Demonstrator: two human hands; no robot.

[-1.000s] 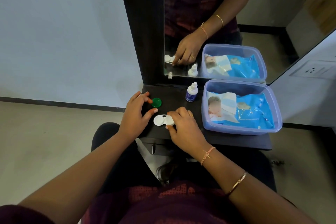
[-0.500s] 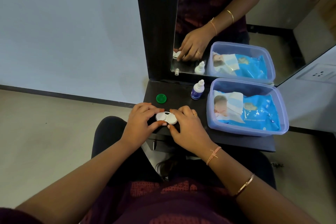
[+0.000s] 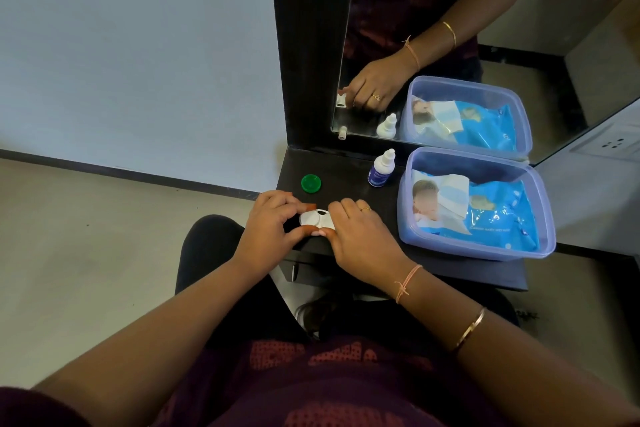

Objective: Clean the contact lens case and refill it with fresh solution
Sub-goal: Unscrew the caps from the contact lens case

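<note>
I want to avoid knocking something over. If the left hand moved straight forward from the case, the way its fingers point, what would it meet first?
Probably nothing soon. The left hand points up and right across the lens case. Beyond it lies bare shelf, then the solution bottle. The green cap sits left of that line, though depth is unclear.

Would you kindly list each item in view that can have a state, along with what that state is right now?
Contact lens case: on the dark shelf, gripped by both hands; left side still capped white.
Green cap: off, lying loose on the shelf.
Solution bottle: upright, untouched; cannot tell if capped.
Plastic tub: lidless, holding a blue wipes pack.
Left hand: fingers on the case.
Right hand: fingers on the case.
</note>
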